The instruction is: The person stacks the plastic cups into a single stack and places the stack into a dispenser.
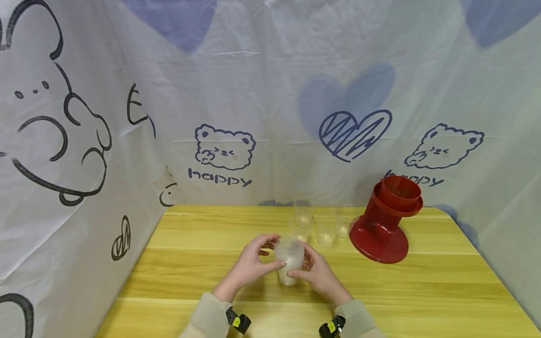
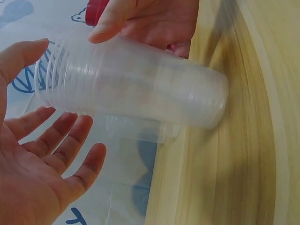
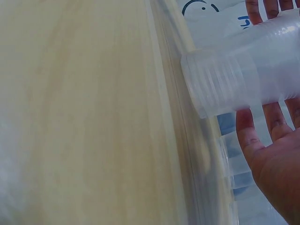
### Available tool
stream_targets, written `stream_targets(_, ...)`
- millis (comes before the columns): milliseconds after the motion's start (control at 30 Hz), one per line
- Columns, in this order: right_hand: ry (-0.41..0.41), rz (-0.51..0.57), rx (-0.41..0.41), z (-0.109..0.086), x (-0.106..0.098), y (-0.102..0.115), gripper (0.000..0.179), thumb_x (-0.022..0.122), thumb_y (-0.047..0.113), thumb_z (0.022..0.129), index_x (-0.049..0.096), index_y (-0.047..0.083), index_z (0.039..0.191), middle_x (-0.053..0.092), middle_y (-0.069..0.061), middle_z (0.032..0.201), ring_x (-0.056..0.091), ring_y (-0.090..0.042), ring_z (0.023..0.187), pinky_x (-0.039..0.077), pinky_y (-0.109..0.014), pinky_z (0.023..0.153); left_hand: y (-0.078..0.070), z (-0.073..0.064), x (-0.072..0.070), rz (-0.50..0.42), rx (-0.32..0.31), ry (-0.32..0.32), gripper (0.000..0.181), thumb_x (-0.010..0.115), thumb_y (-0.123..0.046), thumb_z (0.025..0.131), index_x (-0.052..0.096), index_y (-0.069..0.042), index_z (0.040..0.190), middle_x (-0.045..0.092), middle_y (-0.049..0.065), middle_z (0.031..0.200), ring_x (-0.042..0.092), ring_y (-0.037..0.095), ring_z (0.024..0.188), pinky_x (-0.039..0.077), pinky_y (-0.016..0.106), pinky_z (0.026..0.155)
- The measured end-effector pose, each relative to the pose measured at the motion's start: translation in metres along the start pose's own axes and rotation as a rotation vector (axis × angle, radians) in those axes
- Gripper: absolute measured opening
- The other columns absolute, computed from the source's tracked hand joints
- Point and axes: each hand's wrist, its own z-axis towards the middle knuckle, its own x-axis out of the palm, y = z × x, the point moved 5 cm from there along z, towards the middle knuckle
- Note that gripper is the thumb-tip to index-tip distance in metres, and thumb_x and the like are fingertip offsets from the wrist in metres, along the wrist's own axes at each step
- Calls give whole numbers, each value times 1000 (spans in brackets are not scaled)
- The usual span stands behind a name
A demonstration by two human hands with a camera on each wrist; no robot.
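Beige sleeves (image 1: 210,315); black wrist cameras (image 1: 243,324) (yellow patch (image 1: 236,322) on each).

Passage lies left across the wooden tabletop (image 1: 190,249). Stacked plastic cups (image 1: 289,256) and loose cups (image 1: 326,231) block mid-table, a red flanged stand (image 1: 382,218) the right rear.

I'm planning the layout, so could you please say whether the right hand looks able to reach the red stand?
Probably yes: only bare table lies between the right hand and the red stand, though that hand is holding the cup stack.
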Motion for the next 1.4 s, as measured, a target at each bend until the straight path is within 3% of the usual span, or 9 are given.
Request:
stream_targets(267,7,-18,-9,0,-1,-1,73,78,10,85,39,4,146,51,-17,137,51,-31,123,40,-51,104,5,0,1,35,5,14,58,80,-24,84,56,-7,134,59,6,124,58,27,108,49,49,91)
stream_targets(733,24,5,13,0,-1,-2,74,79,10,84,40,8,147,51,-13,138,49,-30,125,38,-51,106,12,-5,7,-60,-57,31,65,76,-27,88,48,-7,143,52,9,140,54,31,120,42,52,103)
stream_targets(967,77,-18,5,0,-2,-1,77,77,12,86,35,4,150,47,-19,142,45,-36,129,36,-53,108,14,-8,8,-72,-29,18,74,83,-23,80,47,-8,144,54,11,138,54,29,120,44,47,103)
stream_targets(1100,99,-59,-38,0,-2,2,75,77,11,85,38,5,149,42,-19,142,46,-36,126,39,-52,106,15,-8,9,-80,-15,4,76,84,-20,79,47,-6,143,55,12,134,56,29,117,45,48,101)
stream_targets(1400,62,-70,-81,1,-3,9,70,79,9,83,41,-1,142,47,-21,135,51,-27,118,47,-42,100,20,-8,8,-95,0,-48,75,86,-17,76,49,-5,140,56,11,133,59,28,113,48,47,98)
